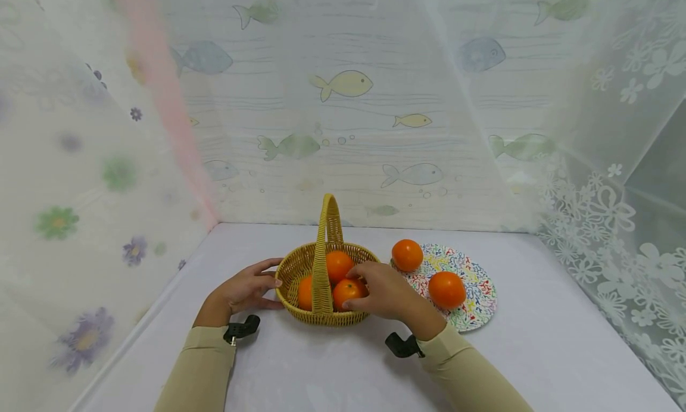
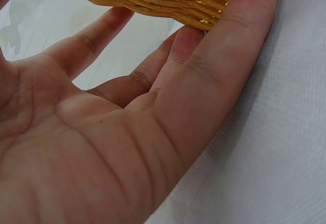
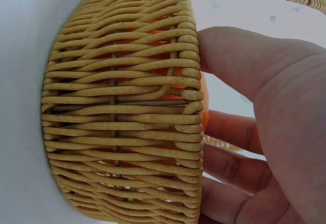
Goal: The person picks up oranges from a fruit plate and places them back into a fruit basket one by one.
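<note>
A yellow wicker basket (image 1: 334,321) with a tall arched handle stands on the white table. Three oranges are inside it: one at the back (image 1: 339,264), one at the left (image 1: 305,293) partly behind the handle, and one at the front right (image 1: 347,291). My right hand (image 1: 383,290) reaches over the basket's right rim and holds that front-right orange between thumb and fingers. In the right wrist view, the woven wall (image 3: 122,112) hides most of the fruit. At the left side, my left hand (image 1: 249,287) touches the basket with fairly straight fingers (image 2: 219,66).
Right of the basket lies a round, multicoloured patterned plate (image 1: 477,308), partly behind my right forearm. Two oranges rest on it, one at its upper left edge (image 1: 407,255) and one near its middle (image 1: 447,290). A fish-print curtain (image 1: 343,132) hangs behind the table.
</note>
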### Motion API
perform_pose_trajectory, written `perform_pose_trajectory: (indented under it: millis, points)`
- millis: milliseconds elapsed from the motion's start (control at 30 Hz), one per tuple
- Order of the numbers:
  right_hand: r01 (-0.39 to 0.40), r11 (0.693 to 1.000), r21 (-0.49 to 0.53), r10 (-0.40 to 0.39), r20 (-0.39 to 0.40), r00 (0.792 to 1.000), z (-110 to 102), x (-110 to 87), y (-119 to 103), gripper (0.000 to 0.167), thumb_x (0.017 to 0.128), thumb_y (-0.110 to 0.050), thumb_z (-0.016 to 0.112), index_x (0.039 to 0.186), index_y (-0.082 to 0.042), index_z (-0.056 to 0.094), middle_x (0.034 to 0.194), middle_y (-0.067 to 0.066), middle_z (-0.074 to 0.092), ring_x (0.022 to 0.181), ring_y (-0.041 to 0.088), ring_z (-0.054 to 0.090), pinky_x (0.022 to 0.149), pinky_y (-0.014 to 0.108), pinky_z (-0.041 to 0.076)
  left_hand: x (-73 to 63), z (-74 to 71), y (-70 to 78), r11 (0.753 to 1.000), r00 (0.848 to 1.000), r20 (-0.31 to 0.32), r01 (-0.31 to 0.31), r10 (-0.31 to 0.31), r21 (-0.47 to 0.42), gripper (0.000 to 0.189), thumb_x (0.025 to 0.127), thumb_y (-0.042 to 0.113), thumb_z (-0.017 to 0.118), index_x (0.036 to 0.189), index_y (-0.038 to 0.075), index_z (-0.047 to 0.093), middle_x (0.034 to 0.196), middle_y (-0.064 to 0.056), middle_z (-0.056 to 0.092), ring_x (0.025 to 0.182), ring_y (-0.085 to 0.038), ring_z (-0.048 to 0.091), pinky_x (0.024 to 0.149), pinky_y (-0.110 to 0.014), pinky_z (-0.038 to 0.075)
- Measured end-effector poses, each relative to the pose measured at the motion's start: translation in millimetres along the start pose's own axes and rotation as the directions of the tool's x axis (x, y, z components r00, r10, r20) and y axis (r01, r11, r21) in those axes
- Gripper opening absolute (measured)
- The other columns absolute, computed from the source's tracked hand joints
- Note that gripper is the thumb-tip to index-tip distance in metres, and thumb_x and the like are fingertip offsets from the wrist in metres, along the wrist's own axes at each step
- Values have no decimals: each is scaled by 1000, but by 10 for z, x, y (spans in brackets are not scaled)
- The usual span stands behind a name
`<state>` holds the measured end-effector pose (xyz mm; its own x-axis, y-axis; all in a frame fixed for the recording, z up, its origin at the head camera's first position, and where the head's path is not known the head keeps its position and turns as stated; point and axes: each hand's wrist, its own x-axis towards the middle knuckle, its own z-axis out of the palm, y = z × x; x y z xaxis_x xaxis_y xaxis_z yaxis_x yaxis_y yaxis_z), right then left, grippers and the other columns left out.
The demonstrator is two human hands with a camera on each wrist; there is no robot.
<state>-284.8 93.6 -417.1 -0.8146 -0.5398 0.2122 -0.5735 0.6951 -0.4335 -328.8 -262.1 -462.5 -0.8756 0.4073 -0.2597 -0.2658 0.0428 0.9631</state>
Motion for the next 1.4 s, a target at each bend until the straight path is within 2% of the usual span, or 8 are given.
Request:
perform_pose_trajectory:
  millis: [267,500,667,833,1067,1233,1400]
  points:
    - [20,1000,-4,-20,-9,1000,-12,-9,-4,52,84,-45,84,124,-15,71,114,-7,70,99,10,61,89,30,56,-10,16,8,1000,1000,-11,-1,1,9,77,95,10,68,162,15,31,161,-22,38,140,-37,48,97,-64,55]
    - [28,1000,13,-28,4,1000,-41,-8,3,47,85,-41,84,122,-16,71,104,-11,67,92,13,60,83,27,54,-10,16,5,1000,1000,-12,-2,2,12,76,96,11,67,162,15,31,161,-23,38,140,-38,49,97,-64,55]
    - [26,996,81,-26,3,1000,-117,-22,-10,45,86,-39,84,122,-15,73,115,-5,72,104,15,64,95,35,57,-2,14,-1,1000,1000,-14,0,0,7,76,95,10,67,162,15,32,162,-22,37,140,-38,48,97,-65,54]
    - [-24,994,111,24,1,1000,-183,-23,43,52,86,-42,84,127,-15,71,125,0,72,119,21,64,106,43,54,2,10,-1,1000,1000,-10,3,-3,-6,75,95,10,67,162,16,32,167,-17,29,143,-40,45,97,-65,54]
    - [-63,991,118,66,-25,997,-270,-15,100,51,85,-38,85,128,-14,71,127,0,72,123,20,63,108,44,52,20,-8,-13,1000,1000,-11,4,-4,-3,76,95,10,68,162,16,32,165,-19,34,142,-38,46,98,-65,54]
    - [-90,989,117,99,-75,992,-324,-14,183,48,86,-36,84,128,-15,71,129,0,70,126,25,62,108,49,52,31,-18,-23,1000,1000,-4,-2,2,-2,75,95,10,67,162,15,32,162,-22,37,142,-38,46,99,-66,53]
    - [-86,994,61,95,-169,981,-365,-7,335,43,87,-34,84,123,-14,73,128,4,70,115,30,65,101,49,55,34,-18,-24,1000,1000,-3,2,-2,-7,76,95,10,68,162,15,32,164,-20,35,143,-38,46,99,-65,53]
